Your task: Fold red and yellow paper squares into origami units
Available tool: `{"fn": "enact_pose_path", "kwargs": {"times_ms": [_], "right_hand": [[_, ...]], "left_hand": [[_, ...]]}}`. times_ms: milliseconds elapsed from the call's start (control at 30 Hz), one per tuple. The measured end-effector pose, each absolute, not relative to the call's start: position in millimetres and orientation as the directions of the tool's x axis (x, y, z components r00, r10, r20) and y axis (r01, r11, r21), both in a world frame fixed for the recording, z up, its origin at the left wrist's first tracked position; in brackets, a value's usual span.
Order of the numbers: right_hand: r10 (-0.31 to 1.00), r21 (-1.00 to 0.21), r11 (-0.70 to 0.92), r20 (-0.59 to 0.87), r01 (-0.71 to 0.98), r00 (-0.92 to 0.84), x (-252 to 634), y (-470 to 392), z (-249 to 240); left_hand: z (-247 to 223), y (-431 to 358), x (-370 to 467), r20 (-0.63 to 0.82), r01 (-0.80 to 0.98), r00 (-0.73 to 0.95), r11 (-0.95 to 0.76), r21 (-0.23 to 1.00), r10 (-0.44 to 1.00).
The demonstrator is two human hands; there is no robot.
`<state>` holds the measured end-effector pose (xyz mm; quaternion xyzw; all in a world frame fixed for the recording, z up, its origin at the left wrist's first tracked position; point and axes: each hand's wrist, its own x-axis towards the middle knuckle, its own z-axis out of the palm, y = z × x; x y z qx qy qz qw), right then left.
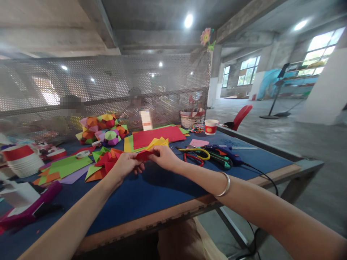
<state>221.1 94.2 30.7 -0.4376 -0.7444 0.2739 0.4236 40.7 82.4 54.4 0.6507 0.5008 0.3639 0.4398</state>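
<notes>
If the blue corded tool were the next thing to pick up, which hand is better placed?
Right, I'd judge. The right hand is nearer the blue corded tool; the left hand is farther away. Both hold the red folded paper, so the left would have to keep it.

Bench front: open blue surface of the bench (141,202) in the lower centre, between the forearms
Right edge: bare strip at centre right, beyond the glue gun (230,154), crossed by its cord (260,174)
Pliers (202,153): low barrier just right of the right hand (164,156), in a cluster with the glue gun
Folded papers (108,159): block the way just left of the left hand (127,164)
Far left: cup stack (23,164) and purple dispenser (29,213) stand high
Mesh panel (168,79): wall across the back
Flat sheets (159,137): low, room above them; paper balls (104,130) bound it left, basket (192,118) right
</notes>
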Motion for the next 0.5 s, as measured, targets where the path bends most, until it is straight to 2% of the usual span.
{"fn": "enact_pose_path", "kwargs": {"times_ms": [133,333,500], "right_hand": [[0.9,-0.783,0.435,0.367,0.446,-0.234,223.6,91.5,34.7],[0.917,-0.791,0.399,0.327,0.464,-0.23,223.6,91.4,37.7],[0.923,-0.792,0.383,0.317,0.475,-0.216,224.3,93.2,37.4]], "left_hand": [[54.8,83.4,39.9,0.022,0.354,0.202,-0.094,0.931,0.979],[54.9,85.5,36.1,0.082,0.373,0.132,-0.126,0.919,0.988],[56.1,84.4,37.6,0.082,0.374,0.148,-0.132,0.918,0.986]]}}
